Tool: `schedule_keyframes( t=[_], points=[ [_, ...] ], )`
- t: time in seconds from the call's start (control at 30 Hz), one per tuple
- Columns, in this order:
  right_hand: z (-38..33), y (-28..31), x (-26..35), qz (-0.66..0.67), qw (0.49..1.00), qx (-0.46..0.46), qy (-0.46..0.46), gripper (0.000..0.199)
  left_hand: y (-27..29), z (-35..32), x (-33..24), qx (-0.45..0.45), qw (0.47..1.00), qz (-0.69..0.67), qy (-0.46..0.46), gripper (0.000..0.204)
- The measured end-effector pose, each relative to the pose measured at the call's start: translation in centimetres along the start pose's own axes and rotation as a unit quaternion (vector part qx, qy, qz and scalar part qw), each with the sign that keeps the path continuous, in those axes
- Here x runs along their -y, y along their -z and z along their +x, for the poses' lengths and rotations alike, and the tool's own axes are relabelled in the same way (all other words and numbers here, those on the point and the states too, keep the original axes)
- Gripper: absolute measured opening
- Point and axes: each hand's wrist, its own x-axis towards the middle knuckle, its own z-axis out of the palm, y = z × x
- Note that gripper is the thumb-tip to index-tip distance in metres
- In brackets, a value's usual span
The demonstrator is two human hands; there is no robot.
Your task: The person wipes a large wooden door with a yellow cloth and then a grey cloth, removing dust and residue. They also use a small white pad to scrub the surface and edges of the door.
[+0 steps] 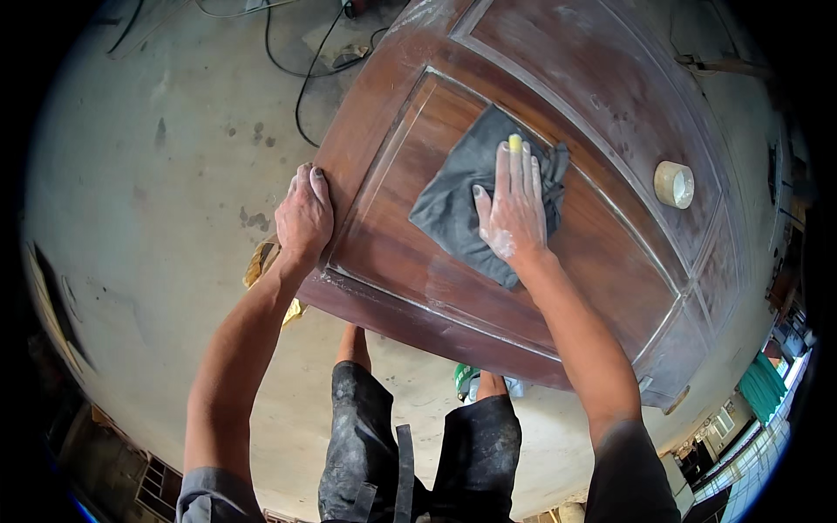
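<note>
A reddish-brown panelled wooden door [575,322] lies raised in front of me, whitish dust along its mouldings. On its nearer panel rests a crumpled dark grey cloth [453,205]. My right hand [514,200] presses flat on this cloth, fingers stretched out and the palm dusted white. Yellow wrapping covers the tip of one finger. At the door's left edge, my left hand [305,213] is closed over the rim with its fingers curled; the fingertips' undersides are hidden.
A roll of tape [674,185] sits on the door's right part. Black cable [305,87] winds across the concrete floor [166,218] beyond the left edge. Something yellowish [261,261] shows below the door near my left wrist. Green fabric [763,388] hangs at far right.
</note>
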Motion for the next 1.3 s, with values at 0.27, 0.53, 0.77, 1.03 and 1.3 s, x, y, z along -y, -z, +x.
schedule_keyframes(
  t=[0.27, 0.53, 0.77, 1.03, 1.3],
  points=[
    [5.3, -1.7, 5.0, -0.053, 0.994, -0.077, -0.051, 0.076, -1.0, 0.6, -1.2, -0.002, 1.000, 0.003, -0.021, 0.034],
    [-11.0, 1.8, -3.5, -0.031, 0.990, 0.103, -0.086, 0.080, 0.4, 0.3, 0.3, 0.001, 1.000, -0.008, -0.006, 0.040],
    [4.5, -2.4, 11.8, -0.066, 0.997, -0.017, -0.032, 0.081, -0.6, 0.2, -1.2, 0.019, 1.000, -0.013, -0.013, 0.039],
    [-14.2, 0.3, -0.9, -0.023, 0.990, 0.086, -0.111, 0.078, 0.3, 0.6, -0.7, 0.015, 1.000, -0.011, 0.004, 0.040],
    [0.1, -1.8, 10.0, 0.006, 0.992, 0.072, 0.106, 0.072, -0.3, 0.6, -0.3, 0.037, 0.999, -0.010, -0.006, 0.036]
  ],
)
